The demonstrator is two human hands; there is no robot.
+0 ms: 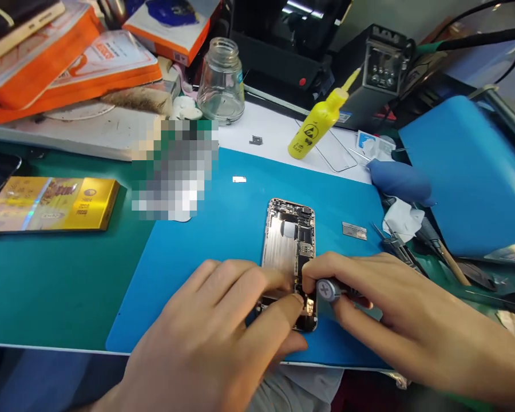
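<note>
Left hand (pixel 212 329): we cannot tell if pinching.
Right hand (pixel 395 303): pinching a screwdriver (pixel 327 290).
Phone (pixel 282 243): partly under our left hand.

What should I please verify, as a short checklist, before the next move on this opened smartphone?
1. Opened smartphone lying on the blue mat, internals facing up: ok.
2. Left-hand grip at the phone's lower end: ok, though whether it pinches a part cannot be told.
3. Right-hand grip holding the screwdriver: ok.
4. Screwdriver tip in sight: not ok, only the cross-marked cap end shows clearly.
5. Clear view of the phone's lower end: not ok, the fingers cover part of it.
6. Loose metal plate apart from the phone: ok, it lies to the phone's right.
</note>
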